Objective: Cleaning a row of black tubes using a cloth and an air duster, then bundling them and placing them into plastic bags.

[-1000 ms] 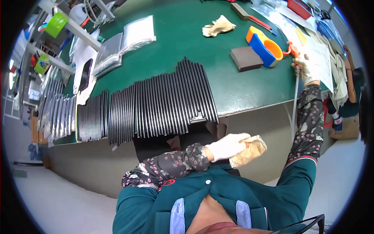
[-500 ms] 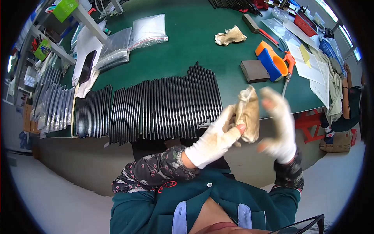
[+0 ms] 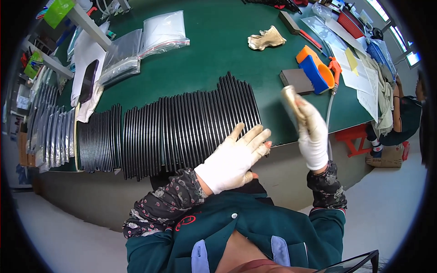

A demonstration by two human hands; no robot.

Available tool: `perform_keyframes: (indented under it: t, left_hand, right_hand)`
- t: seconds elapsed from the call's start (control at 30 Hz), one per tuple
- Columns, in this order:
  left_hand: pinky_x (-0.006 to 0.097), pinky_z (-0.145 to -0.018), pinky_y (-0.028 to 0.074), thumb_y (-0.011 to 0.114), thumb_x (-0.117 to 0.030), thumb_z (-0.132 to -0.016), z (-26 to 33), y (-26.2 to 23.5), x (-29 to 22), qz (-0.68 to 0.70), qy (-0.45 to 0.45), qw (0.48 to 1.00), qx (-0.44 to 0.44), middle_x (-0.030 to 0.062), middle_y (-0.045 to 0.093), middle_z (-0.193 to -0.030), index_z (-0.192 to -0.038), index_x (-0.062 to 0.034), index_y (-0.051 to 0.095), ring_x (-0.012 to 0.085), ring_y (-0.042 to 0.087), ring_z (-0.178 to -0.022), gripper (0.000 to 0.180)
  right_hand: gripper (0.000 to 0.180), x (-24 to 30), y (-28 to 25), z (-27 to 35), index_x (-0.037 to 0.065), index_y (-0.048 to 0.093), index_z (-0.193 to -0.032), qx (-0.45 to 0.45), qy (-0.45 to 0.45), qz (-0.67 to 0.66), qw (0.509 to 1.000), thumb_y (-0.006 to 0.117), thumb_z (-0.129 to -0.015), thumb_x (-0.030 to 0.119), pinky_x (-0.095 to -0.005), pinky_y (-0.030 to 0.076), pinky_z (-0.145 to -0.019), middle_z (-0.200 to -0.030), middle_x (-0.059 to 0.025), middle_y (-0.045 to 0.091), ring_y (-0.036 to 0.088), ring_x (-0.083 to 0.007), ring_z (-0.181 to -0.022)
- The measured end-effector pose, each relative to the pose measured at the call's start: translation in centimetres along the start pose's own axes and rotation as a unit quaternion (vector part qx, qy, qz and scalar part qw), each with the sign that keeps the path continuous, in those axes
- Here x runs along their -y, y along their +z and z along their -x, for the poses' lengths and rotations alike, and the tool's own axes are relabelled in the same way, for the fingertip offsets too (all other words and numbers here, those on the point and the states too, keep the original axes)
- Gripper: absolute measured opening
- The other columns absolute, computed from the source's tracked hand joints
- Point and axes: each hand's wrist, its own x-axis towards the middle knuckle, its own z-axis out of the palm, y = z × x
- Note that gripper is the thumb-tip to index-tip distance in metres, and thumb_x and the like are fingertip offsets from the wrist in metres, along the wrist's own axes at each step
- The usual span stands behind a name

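My left hand point(image 3: 234, 159), in a white glove with bare fingertips, is open with its fingers spread. It is over the near right end of a row of black rods point(image 3: 186, 123), some of which it hides. Whether it touches them I cannot tell. At the table's front edge, right of the rods, my gloved right hand point(image 3: 313, 139) is closed around a folded beige cloth point(image 3: 290, 96). The cloth stands up from the hand, seen edge-on and slightly blurred. The rods lie side by side, their near ends sticking out past the table edge.
Beyond my right hand are a dark block point(image 3: 297, 81), an orange-and-blue holder point(image 3: 314, 70) and an air gun point(image 3: 335, 68) with a hose. Another beige cloth point(image 3: 266, 38) lies farther back. Plastic bags point(image 3: 161, 32) and a phone point(image 3: 88, 81) are at left. A person sits far right.
The folded cloth has passed from my left hand to my right. My left hand has opened and moved left over the rods. The view has shifted slightly.
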Motion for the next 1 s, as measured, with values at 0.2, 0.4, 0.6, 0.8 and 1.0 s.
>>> perform_keyframes:
  t: [0.2,0.4,0.6,0.8,1.0]
  left_hand:
    - [0.046,-0.108,0.026,0.076,-0.022,-0.063,-0.3,0.6,0.4,0.078,0.000,0.997,0.026,0.0197,0.045,-0.129,-0.126,0.0010,0.046,0.0336,0.037,-0.127,0.073]
    - [0.044,-0.111,0.021,0.073,-0.021,-0.063,-0.1,0.6,0.0,0.087,-0.012,0.995,0.037,0.0208,0.041,-0.133,-0.128,0.0026,0.044,0.0342,0.034,-0.129,0.075]
    - [0.043,-0.111,0.022,0.077,-0.023,-0.061,-0.9,0.2,-0.1,0.057,0.002,0.998,0.024,0.0186,0.035,-0.139,-0.130,0.0001,0.042,0.0341,0.029,-0.133,0.081]
    - [0.044,-0.110,0.023,0.077,-0.023,-0.061,-1.0,0.3,0.1,0.058,0.011,0.998,0.014,0.0185,0.034,-0.139,-0.130,0.0002,0.042,0.0340,0.029,-0.133,0.081]
    - [0.044,-0.109,0.025,0.075,-0.023,-0.063,-0.2,0.7,0.2,0.102,-0.021,0.994,0.041,0.0193,0.036,-0.138,-0.130,-0.0004,0.042,0.0354,0.031,-0.131,0.079]
  right_hand:
    - [0.041,1.5,1.4,-0.2,0.007,0.049,-0.120,0.312,-0.090,-0.080,0.942,0.058,-0.080,0.010,-0.0455,0.037,-0.099,-0.124,-0.0181,0.052,0.046,-0.0379,-0.119]
    - [0.042,-0.8,2.8,-2.0,0.008,0.046,-0.128,0.373,-0.120,-0.066,0.918,0.050,-0.089,0.020,-0.0439,0.030,-0.105,-0.133,-0.0191,0.044,0.039,-0.0353,-0.128]
    - [0.039,-4.4,7.8,-7.1,0.002,0.051,-0.120,0.257,-0.128,0.074,0.955,0.055,-0.083,0.015,-0.0395,0.037,-0.101,-0.127,-0.0188,0.050,0.045,-0.0327,-0.120]
    - [0.019,-9.2,10.4,-10.3,0.001,0.061,-0.103,0.008,0.244,-0.125,0.962,0.051,-0.090,0.011,-0.0332,0.049,-0.073,-0.093,-0.0151,0.065,0.065,-0.0267,-0.083]
    - [0.026,1.1,6.9,-6.8,0.011,0.059,-0.113,0.341,-0.164,-0.166,0.911,0.053,-0.088,0.016,-0.0387,0.038,-0.099,-0.118,-0.0078,0.056,0.052,-0.0297,-0.114]
